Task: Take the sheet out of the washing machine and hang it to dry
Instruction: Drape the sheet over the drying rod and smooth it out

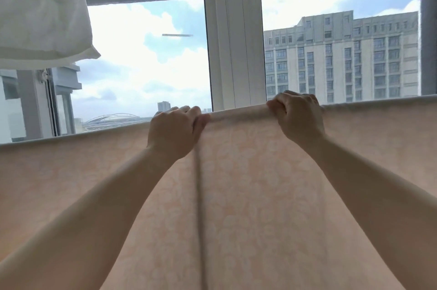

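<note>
One peach sheet (236,171), two hands, left hand (175,131) and right hand (298,114), each grip clamped on its top edge

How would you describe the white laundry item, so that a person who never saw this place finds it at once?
Start at the big window with sky behind it. In its upper left corner hangs the white padded item. Unlike the peach patterned sheet stretched below, it is plain white, and no hand touches it.

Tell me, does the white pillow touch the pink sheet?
Apart. The head view shows the white pillow hanging upper left, with window and sky between it and the pink sheet.
</note>
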